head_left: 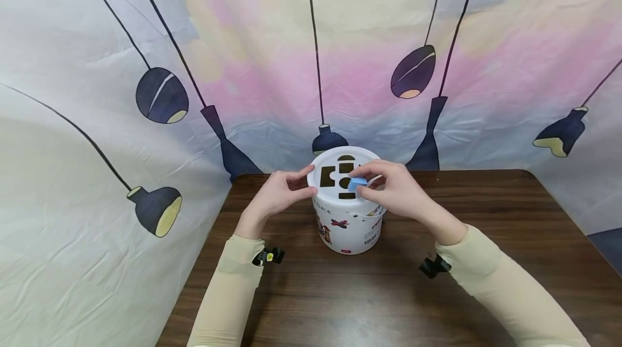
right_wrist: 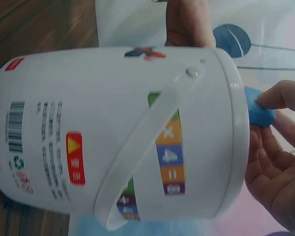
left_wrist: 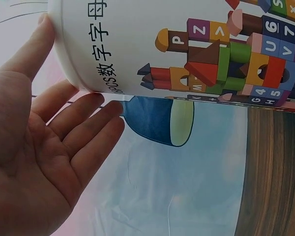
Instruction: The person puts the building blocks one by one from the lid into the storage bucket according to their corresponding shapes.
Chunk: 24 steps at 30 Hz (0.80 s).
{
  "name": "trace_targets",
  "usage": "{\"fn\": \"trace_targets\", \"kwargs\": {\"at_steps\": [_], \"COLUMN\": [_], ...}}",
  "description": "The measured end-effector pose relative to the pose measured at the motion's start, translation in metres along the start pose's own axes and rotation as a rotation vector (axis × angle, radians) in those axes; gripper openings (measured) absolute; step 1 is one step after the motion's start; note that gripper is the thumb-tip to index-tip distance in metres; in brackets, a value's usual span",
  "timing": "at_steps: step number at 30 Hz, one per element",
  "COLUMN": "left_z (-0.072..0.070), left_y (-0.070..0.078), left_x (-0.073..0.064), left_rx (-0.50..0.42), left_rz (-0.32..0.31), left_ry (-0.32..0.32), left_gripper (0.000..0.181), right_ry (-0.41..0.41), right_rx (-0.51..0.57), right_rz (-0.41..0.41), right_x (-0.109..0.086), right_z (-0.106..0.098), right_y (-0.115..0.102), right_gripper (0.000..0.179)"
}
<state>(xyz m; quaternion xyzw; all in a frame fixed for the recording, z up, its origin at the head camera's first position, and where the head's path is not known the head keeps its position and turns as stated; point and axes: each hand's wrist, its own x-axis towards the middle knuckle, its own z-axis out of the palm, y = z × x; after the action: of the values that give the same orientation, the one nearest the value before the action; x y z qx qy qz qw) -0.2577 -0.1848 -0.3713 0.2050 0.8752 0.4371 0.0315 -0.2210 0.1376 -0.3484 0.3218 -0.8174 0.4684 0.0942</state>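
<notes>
A white bucket (head_left: pixel 346 228) with a lid (head_left: pixel 318 166) that has several shaped holes stands upright on the table. My right hand (head_left: pixel 396 188) pinches a small blue block (head_left: pixel 358 183) between thumb and fingers, right at the lid's holes. Seen from the right wrist, the blue block (right_wrist: pixel 259 108) is just at the lid's top face, the thumb pressed on its side. With thumb and fingers spread and mostly straight, my left hand (head_left: pixel 279 193) touches the left edge of the lid. The left wrist view shows that hand's palm (left_wrist: pixel 39 162) away from the bucket's printed wall (left_wrist: pixel 123 39).
A white carrying handle (right_wrist: pixel 142 142) hangs down along the bucket's side. The dark wooden table (head_left: pixel 350 304) reaches back to a cloth backdrop (head_left: pixel 272 55) painted with hanging lamps, close behind the bucket. Each sleeved wrist wears a small black camera mount (head_left: pixel 434 266).
</notes>
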Motion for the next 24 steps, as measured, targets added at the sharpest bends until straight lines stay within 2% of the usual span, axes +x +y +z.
{"fn": "trace_targets", "kwargs": {"at_steps": [8,18,21,24], "left_z": [0.001,0.002,0.004,0.008], "left_y": [0.000,0.000,-0.001,-0.005], "left_x": [0.001,0.002,0.002,0.000], "left_rx": [-0.018,-0.049,-0.033,0.055], "left_rz": [0.013,0.014,0.036,0.120], "left_ry": [-0.008,-0.008,0.002,0.032], "left_gripper": [0.067,0.066,0.066,0.069], "right_ry": [-0.067,-0.093,-0.068,0.029], "right_rx": [-0.063,-0.086,-0.102,-0.110], "right_rz": [-0.026,-0.025,-0.049,-0.086], "right_x": [0.006,0.006,0.003,-0.004], "right_z": [0.014,0.013,0.012,0.008], "right_y": [-0.003,-0.005,-0.005,0.000], "right_gripper": [0.027,0.025,0.023,0.022]}}
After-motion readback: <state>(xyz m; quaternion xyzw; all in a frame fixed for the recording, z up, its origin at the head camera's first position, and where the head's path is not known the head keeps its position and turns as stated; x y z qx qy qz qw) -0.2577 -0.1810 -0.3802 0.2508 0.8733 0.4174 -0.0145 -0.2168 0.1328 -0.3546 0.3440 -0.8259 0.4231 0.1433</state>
